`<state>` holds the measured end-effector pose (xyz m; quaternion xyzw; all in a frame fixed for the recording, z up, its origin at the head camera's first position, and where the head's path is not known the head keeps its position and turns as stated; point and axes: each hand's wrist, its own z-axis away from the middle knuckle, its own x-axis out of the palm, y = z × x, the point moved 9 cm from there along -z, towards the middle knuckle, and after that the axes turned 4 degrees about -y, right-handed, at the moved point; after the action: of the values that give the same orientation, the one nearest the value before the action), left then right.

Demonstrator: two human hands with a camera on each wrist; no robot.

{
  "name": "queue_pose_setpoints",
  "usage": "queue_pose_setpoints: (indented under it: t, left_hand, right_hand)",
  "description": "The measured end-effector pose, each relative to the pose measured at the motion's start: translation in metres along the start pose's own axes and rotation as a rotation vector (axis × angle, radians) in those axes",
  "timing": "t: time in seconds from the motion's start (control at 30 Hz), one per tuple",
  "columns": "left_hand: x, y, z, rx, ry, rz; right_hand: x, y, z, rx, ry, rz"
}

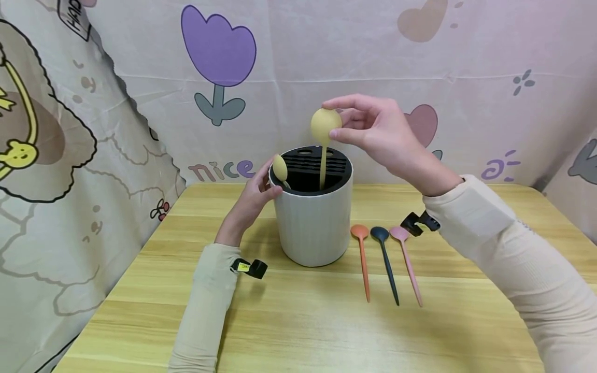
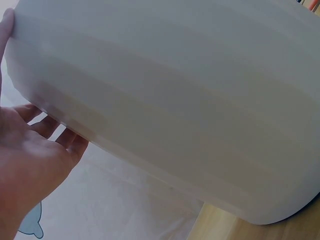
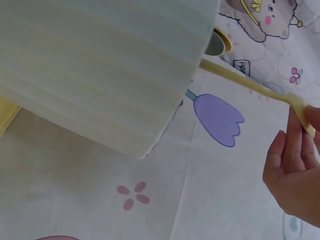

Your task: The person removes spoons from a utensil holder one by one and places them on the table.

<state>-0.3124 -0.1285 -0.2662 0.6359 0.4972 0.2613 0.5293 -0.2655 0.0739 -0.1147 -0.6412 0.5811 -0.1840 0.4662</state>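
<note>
Pinched by its round bowl, a yellow spoon (image 1: 325, 126) hangs from my right hand (image 1: 380, 132). Its handle points down into the black slotted top (image 1: 298, 187) of a white ribbed utensil holder (image 1: 313, 228); the handle's tip is hidden inside. My left hand (image 1: 255, 199) grips the holder's left side near the rim, thumb in front and fingers behind, as the left wrist view shows. Another spoon (image 1: 280, 168), with a yellowish bowl, leans in the holder near that hand. In the right wrist view the yellow handle (image 3: 240, 78) reaches from the holder to my fingers.
Right of the holder, an orange spoon (image 1: 359, 231), a dark blue spoon (image 1: 380, 234) and a pink spoon (image 1: 399, 233) lie side by side on the wooden table (image 1: 298, 321). A printed cloth (image 1: 298, 62) hangs behind and to the left.
</note>
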Motion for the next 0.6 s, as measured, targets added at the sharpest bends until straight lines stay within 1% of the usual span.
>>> queue_pose_setpoints:
  t: [0.1,0.2,0.27,0.3,0.4,0.5,0.53,0.6]
  left_hand:
    - [0.000,0.000,0.000,-0.003,-0.002,0.001]
    - [0.000,-0.001,0.001,-0.007,-0.001,-0.003]
    - [-0.001,-0.001,0.002,-0.006,-0.002,-0.005]
    - [-0.001,-0.001,0.002,-0.005,-0.003,-0.005]
    - [-0.001,-0.001,0.002,-0.006,-0.002,-0.011]
    - [-0.001,-0.002,0.002,-0.009,0.000,-0.018]
    - [-0.001,-0.002,0.001,-0.007,-0.001,-0.019]
    - [-0.001,-0.002,0.000,-0.003,-0.003,-0.017]
  right_hand:
    - [-0.002,0.000,0.000,0.020,0.016,-0.009]
    - [-0.003,0.001,-0.001,0.033,0.031,-0.058]
    - [-0.005,0.000,-0.001,0.029,0.045,-0.090]
    - [-0.006,-0.002,-0.001,0.019,0.053,-0.111]
    - [-0.012,-0.009,-0.002,-0.022,0.081,-0.227]
    - [-0.021,-0.022,-0.003,-0.085,0.113,-0.298]
    - [-0.024,-0.026,-0.004,-0.105,0.122,-0.319]
    - [-0.030,-0.034,-0.006,-0.136,0.142,-0.323]
